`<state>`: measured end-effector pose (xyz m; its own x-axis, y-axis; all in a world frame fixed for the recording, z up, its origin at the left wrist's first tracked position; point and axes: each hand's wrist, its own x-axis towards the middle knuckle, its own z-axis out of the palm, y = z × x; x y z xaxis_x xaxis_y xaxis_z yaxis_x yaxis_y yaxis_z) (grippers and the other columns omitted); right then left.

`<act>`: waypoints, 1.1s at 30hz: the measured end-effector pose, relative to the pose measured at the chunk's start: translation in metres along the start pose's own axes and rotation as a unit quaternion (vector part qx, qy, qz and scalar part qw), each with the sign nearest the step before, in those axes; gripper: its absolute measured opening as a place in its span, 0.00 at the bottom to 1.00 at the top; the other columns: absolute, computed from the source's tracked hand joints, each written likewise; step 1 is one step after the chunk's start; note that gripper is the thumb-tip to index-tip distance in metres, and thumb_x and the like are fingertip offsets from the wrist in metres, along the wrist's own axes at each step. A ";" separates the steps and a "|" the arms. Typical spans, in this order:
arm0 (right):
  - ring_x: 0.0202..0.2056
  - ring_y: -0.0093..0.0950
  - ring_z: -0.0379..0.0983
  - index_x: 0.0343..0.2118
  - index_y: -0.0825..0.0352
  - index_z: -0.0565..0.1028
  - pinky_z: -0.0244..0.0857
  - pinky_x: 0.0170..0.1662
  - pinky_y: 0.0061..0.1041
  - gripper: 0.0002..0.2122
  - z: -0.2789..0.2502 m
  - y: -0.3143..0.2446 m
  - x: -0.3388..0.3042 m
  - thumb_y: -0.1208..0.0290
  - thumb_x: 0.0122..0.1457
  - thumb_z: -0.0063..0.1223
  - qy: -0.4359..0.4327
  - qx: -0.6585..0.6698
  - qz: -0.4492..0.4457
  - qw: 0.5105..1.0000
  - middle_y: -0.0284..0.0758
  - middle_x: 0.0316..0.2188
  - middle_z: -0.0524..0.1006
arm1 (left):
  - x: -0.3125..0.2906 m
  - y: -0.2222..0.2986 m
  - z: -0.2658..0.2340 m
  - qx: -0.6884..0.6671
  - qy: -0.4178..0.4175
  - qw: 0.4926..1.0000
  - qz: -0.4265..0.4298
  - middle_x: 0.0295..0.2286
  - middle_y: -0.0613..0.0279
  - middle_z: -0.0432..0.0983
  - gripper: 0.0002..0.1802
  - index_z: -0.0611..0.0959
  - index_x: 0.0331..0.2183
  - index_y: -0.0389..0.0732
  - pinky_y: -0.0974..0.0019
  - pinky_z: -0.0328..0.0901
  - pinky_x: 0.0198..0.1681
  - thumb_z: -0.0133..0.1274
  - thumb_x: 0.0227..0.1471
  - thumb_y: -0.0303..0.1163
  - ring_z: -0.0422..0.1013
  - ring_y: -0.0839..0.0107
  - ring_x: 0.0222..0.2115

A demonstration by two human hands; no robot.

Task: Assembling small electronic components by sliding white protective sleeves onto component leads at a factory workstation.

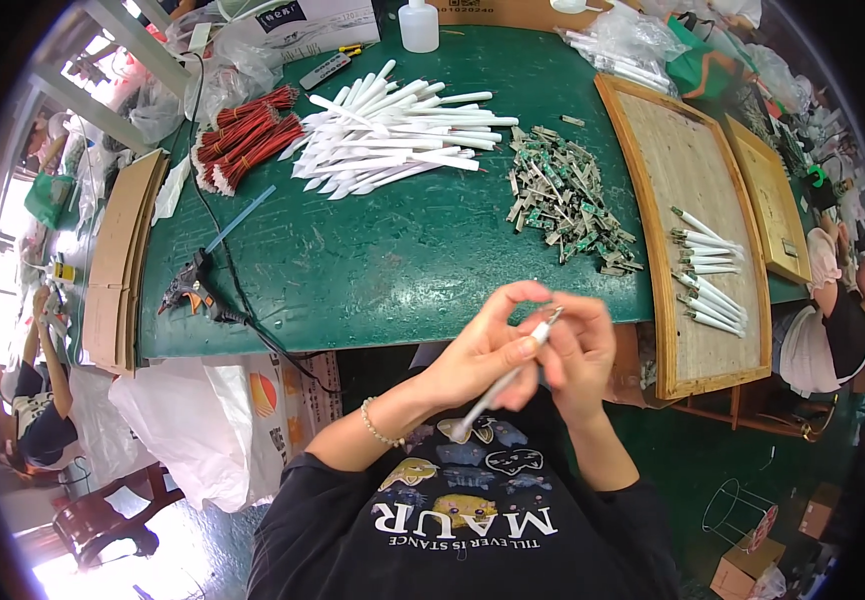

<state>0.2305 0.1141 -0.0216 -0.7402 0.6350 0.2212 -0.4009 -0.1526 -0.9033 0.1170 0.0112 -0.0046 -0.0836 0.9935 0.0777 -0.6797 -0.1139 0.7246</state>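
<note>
In front of my chest, my left hand (481, 352) is closed round a slim white candle-shaped tube (494, 393), tilted with its tapered end toward my shirt. At the tube's upper end, my right hand (581, 350) has its fingers pinched on a small metallic piece whose exact kind is partly hidden. Beyond my hands lies a pile of small green circuit boards with metal parts (565, 195). Farther left is a large heap of similar white tubes (393, 135).
Bundled red wires (243, 140) lie left of the heap. A glue gun (193, 285) with a blue stick and black cable sits at the table's left. Several white tubes rest on a wood-framed tray (665, 340) at right. A plastic bottle (419, 27) stands at the back. Other people work on both sides.
</note>
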 end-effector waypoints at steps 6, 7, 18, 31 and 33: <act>0.24 0.21 0.65 0.50 0.69 0.64 0.62 0.30 0.19 0.15 -0.049 -0.105 0.033 0.69 0.62 0.44 0.160 -0.018 -0.090 0.983 0.34 0.24 0.70 | 0.019 0.050 -0.014 0.395 0.077 0.911 0.089 0.44 0.48 0.70 0.37 0.48 0.60 0.44 0.67 0.68 0.37 0.45 0.57 0.42 0.72 0.64 0.38; 0.25 0.21 0.65 0.48 0.69 0.66 0.61 0.31 0.19 0.14 -0.071 -0.124 0.034 0.72 0.61 0.44 0.155 -0.129 -0.122 0.972 0.33 0.25 0.69 | 0.025 0.061 -0.024 0.517 0.148 0.838 0.094 0.44 0.50 0.71 0.33 0.55 0.59 0.43 0.67 0.67 0.37 0.48 0.56 0.36 0.72 0.65 0.38; 0.38 0.36 0.69 0.35 0.67 0.75 0.62 0.40 0.28 0.10 -0.126 -0.150 0.043 0.81 0.48 0.52 -0.194 -0.670 -0.011 0.717 0.38 0.33 0.72 | 0.023 0.126 -0.125 0.902 0.231 0.314 0.183 0.32 0.58 0.69 0.12 0.73 0.34 0.40 0.61 0.63 0.39 0.54 0.43 0.26 0.66 0.60 0.35; 0.31 0.37 0.70 0.32 0.69 0.73 0.64 0.35 0.31 0.08 -0.033 -0.015 0.063 0.80 0.48 0.56 -0.021 -0.635 -0.168 0.754 0.38 0.27 0.73 | 0.005 0.126 -0.076 0.857 0.225 0.372 0.276 0.23 0.57 0.71 0.12 0.72 0.36 0.39 0.60 0.64 0.28 0.53 0.47 0.26 0.70 0.59 0.25; 0.31 0.35 0.70 0.33 0.69 0.73 0.64 0.33 0.28 0.08 -0.040 -0.010 0.065 0.80 0.48 0.56 -0.048 -0.630 -0.200 0.749 0.38 0.27 0.73 | -0.002 0.106 -0.067 0.808 0.232 0.470 0.270 0.23 0.54 0.73 0.12 0.72 0.37 0.39 0.58 0.64 0.23 0.53 0.48 0.27 0.70 0.56 0.21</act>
<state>0.2076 0.1868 -0.0131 -0.7566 0.3715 0.5381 0.1816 0.9099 -0.3729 -0.0037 -0.0033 0.0266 -0.3304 0.6723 0.6625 0.9408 0.1785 0.2881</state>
